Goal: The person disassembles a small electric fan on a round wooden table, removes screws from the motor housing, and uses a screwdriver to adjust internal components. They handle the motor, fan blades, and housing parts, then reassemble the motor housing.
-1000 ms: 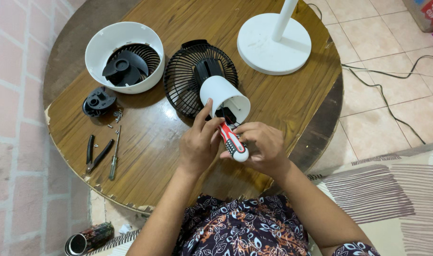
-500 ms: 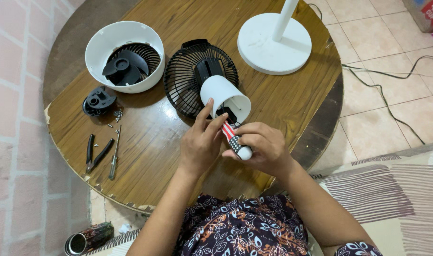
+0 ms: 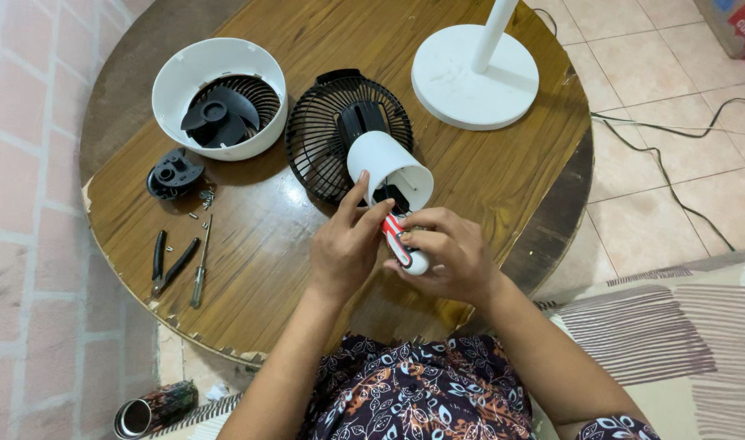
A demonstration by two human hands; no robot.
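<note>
Two hands (image 3: 405,248) at motor housing (image 3: 389,169); grille (image 3: 324,138), pliers (image 3: 170,265) nearby.

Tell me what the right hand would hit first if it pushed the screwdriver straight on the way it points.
Most likely the open mouth of the white motor housing: the right hand aims the red-and-white screwdriver into it, toward the dark part inside. Depth inside is unclear.

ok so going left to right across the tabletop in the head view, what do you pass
pliers → thin screwdriver → white round housing → black fan grille → white motor cup → white round stand base
</note>
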